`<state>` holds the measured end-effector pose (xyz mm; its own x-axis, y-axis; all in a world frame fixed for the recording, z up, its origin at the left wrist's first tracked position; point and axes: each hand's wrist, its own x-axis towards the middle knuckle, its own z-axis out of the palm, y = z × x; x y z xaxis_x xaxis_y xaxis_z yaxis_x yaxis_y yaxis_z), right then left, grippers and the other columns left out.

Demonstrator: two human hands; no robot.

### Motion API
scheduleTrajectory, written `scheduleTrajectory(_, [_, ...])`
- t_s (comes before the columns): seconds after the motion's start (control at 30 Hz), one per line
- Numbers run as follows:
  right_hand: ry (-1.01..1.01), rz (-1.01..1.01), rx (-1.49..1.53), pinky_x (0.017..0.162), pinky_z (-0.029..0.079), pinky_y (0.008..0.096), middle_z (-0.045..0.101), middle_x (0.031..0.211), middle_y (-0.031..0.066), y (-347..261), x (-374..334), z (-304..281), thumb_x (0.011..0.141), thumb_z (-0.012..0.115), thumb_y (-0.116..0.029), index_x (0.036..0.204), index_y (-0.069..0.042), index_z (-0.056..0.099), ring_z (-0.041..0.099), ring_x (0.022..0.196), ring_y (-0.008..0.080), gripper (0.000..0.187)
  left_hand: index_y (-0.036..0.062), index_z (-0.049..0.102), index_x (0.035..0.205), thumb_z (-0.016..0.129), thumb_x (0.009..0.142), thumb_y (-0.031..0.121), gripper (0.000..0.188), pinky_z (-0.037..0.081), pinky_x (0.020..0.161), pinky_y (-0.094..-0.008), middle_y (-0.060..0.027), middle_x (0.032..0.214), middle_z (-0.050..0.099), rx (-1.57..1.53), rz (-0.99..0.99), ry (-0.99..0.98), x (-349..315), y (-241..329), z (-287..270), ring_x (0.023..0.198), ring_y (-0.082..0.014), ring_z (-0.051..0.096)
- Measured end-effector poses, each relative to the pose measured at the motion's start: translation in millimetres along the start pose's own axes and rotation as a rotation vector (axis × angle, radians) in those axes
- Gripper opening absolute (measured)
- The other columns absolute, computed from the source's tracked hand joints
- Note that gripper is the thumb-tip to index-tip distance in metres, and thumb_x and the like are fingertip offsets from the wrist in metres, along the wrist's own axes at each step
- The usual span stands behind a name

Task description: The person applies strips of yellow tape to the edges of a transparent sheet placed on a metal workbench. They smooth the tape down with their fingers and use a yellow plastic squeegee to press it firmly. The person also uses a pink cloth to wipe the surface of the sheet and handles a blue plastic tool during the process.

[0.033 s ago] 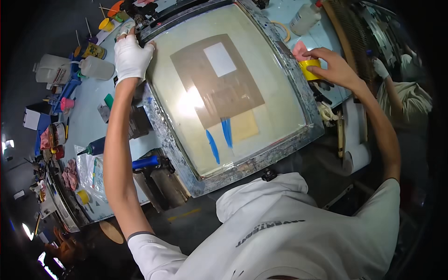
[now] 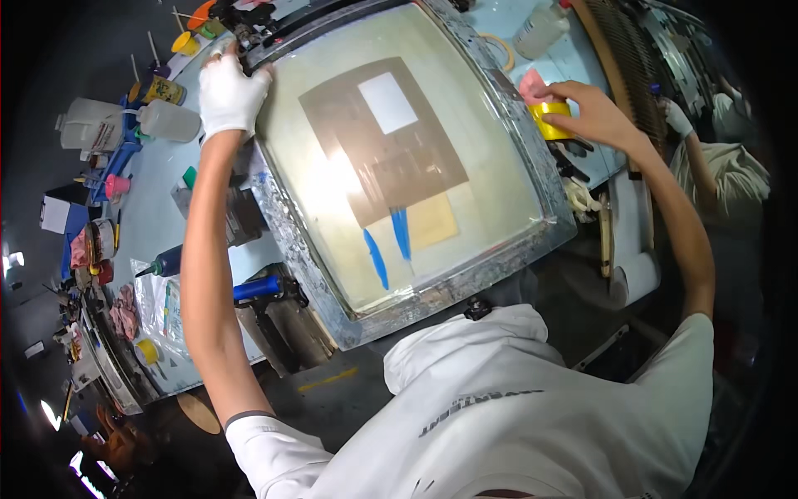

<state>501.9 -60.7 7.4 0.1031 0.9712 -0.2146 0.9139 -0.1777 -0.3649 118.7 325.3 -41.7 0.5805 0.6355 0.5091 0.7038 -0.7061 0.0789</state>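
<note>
Yellow tub [image 2: 549, 109], right hand [image 2: 600, 115] seemingly clasping.

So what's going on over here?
A person is standing at a large framed panel with a brown rectangle and two blue strips on it. Their white-gloved left hand is by the frame's upper left side. Their bare right hand is at a yellow tub with pink cloth next to it; how firm that grip is, I can't tell.

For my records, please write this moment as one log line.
left hand: gloved, by frame; right hand: at yellow container; pink cloth: by container
</note>
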Motion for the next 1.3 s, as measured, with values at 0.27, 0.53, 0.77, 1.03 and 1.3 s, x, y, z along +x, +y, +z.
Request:
scheduleTrajectory(0.27, [-0.095,-0.045,-0.051,0.085,0.055,0.0396,0.076,0.104,0.0117,-31,3,-26,0.093,0.067,-0.03,0.117,-0.01,0.073,0.072,0.093,0.03,0.031,-0.0008,0.059,0.139,0.087,0.074,0.047,0.085,0.05,0.102,-0.047,-0.0275,0.128,0.064,-0.095,-0.139,-0.049,8,-24,20,0.118,-0.0427,0.063])
scheduleTrajectory(0.53, [-0.037,-0.167,0.282,0.087,0.054,0.0311,0.075,0.104,0.0091,-98,-37,-54,0.096,0.069,-0.024,0.114,-0.008,0.074,0.071,0.095,0.0219,0.025,0.0,0.058,0.14,0.076,0.096,0.029,0.055,0.052,0.093,-0.0282,-0.0128,0.126,0.068,-1.091,-0.19,-0.494,-50,127,-75,0.111,-0.0147,0.063])
scheduleTrajectory(0.77, [-0.26,-0.136,0.511,0.08,0.046,0.026,0.067,0.091,0.002,-142,-13,-36,0.098,0.07,-0.025,0.115,-0.01,0.075,0.059,0.084,0.0115,0.023,0.0027,0.07,0.104,0.076,0.097,0.027,0.026,0.05,0.069,-0.0256,-0.0028,0.085,0.065,-1.637,-0.676,-0.95,-137,216,-126,0.075,-0.0098,0.062])
scheduleTrajectory(1.03, [0.111,-0.38,0.372,0.055,0.035,0.0235,0.061,0.068,-0.0029,-80,1,-21,0.095,0.071,-0.023,0.108,-0.006,0.076,0.043,0.054,0.0041,0.022,0.0091,0.061,0.082,0.077,0.094,0.021,0.024,0.034,0.044,-0.0235,0.001,0.068,0.056,-1.615,-0.878,-0.719,-154,151,-156,0.052,-0.0081,0.049])
scheduleTrajectory(1.3, [0.106,-0.1,-0.18,0.068,0.051,0.0349,0.073,0.08,0.0111,10,23,-5,0.1,0.062,-0.047,0.11,-0.009,0.077,0.068,0.071,0.0227,0.042,0.0111,0.058,0.074,0.073,0.1,0.023,0.032,0.026,0.047,-0.0215,0.0085,0.061,0.049,-0.998,-0.773,-0.603,-220,47,-138,0.051,-0.0008,0.038])
